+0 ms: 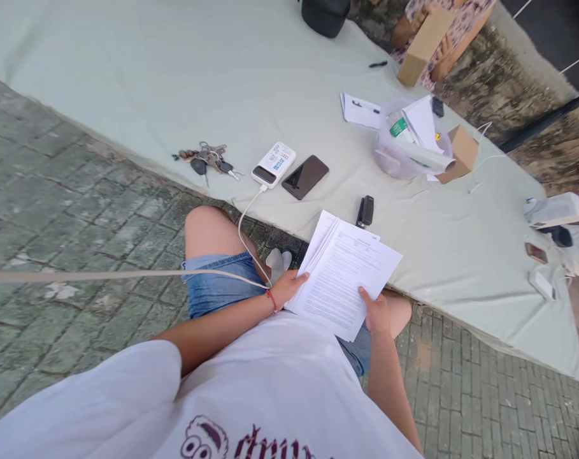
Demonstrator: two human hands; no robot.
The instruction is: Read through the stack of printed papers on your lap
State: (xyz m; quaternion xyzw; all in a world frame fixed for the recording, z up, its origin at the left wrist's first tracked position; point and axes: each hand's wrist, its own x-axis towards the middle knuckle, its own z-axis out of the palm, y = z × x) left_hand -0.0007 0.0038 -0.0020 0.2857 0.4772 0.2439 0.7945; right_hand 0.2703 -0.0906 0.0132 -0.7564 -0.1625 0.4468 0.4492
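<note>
- Your left hand grips the stack of printed papers at its lower left edge, thumb laid over the top sheet and the other fingers hidden beneath, closed on the stack.
- Your right hand clamps the lower right edge the same way, thumb on top of the page and fingers tucked under it.
- The stack hangs over your lap, between your knees and the near edge of the pale cloth, with its far corner just above that edge.
- The sheets fan apart at the upper left, so the pile is not squared; if either thumb loosens, the loose pages could slide out and scatter onto the paving.
- A black stapler lies on the cloth just beyond the papers' far corner; pushing the stack forward could knock it.
- A white cable runs from the power bank across your thigh towards your left wrist. A wide sweep of that arm could snag it and drag the power bank, and perhaps the dark phone just beside it, off the cloth.
- The bunch of keys sits left of the power bank, near the edge too.
- The clear plastic tub stuffed with papers stands well apart, out of harm's way.
</note>
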